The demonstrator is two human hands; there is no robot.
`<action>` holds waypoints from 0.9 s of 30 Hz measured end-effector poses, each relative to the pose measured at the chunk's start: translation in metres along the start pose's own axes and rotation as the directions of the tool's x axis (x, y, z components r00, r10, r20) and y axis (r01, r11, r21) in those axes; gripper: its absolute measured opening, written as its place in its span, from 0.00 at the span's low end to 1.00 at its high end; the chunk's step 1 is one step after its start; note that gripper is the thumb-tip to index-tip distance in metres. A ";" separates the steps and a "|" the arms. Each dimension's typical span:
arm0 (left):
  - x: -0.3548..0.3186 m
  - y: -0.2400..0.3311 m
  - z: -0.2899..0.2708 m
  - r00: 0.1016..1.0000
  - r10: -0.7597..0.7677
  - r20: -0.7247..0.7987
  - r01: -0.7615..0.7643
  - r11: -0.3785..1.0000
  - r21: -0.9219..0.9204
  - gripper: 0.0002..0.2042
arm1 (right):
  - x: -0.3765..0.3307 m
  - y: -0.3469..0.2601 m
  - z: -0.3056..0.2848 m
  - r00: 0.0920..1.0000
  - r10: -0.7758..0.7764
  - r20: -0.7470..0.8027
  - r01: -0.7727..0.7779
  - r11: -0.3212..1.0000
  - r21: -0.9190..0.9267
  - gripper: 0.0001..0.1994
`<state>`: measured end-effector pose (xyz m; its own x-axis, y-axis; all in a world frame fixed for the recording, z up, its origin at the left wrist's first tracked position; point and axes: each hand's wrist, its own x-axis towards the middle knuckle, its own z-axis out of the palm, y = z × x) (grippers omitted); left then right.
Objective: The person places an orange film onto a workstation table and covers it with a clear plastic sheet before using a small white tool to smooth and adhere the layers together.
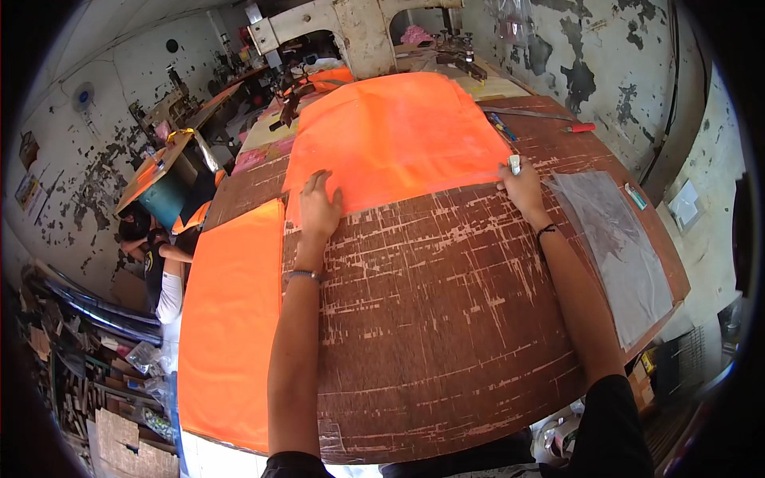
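A bright orange fabric sheet (390,131) lies across the far part of the scored brown work table (446,319). My left hand (320,207) rests on its near left corner, fingers apart and pressed down on the cloth. At the near right corner, my right hand (523,193) is closed around a small whitish object (514,164). Only the top of that object shows above the fingers, so its kind is unclear. A folded stack of orange fabric (231,319) lies along the table's left side, beside my left forearm.
Clear plastic sheeting (617,255) covers part of the right side. A red-handled tool (580,127), some pens (502,127) and a small green-and-white item (635,196) lie nearby. A large machine frame (362,36) stands behind the fabric. At far left, a person (163,267) sits low.
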<state>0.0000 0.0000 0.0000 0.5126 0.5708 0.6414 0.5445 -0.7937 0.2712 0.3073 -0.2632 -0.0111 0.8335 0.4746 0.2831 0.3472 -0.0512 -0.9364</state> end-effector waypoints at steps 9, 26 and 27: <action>0.062 0.041 0.077 0.915 0.324 0.240 -0.314 0.946 -0.080 0.25 | -0.001 0.001 0.002 0.998 -0.048 0.039 0.051 0.994 -0.096 0.15; 0.059 0.114 0.100 0.894 0.437 0.103 -0.403 0.882 -0.246 0.12 | 0.006 0.001 0.000 1.000 -0.003 0.014 0.005 0.995 -0.100 0.17; 0.057 0.109 0.098 0.898 0.429 0.096 -0.399 0.887 -0.235 0.12 | 0.005 -0.002 0.003 1.000 0.000 0.018 0.002 0.993 -0.115 0.17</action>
<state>0.1537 -0.0337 -0.0037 0.7580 0.1920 0.6234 0.1225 -0.9806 0.1530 0.3093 -0.2579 -0.0083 0.8256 0.4900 0.2797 0.3962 -0.1505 -0.9057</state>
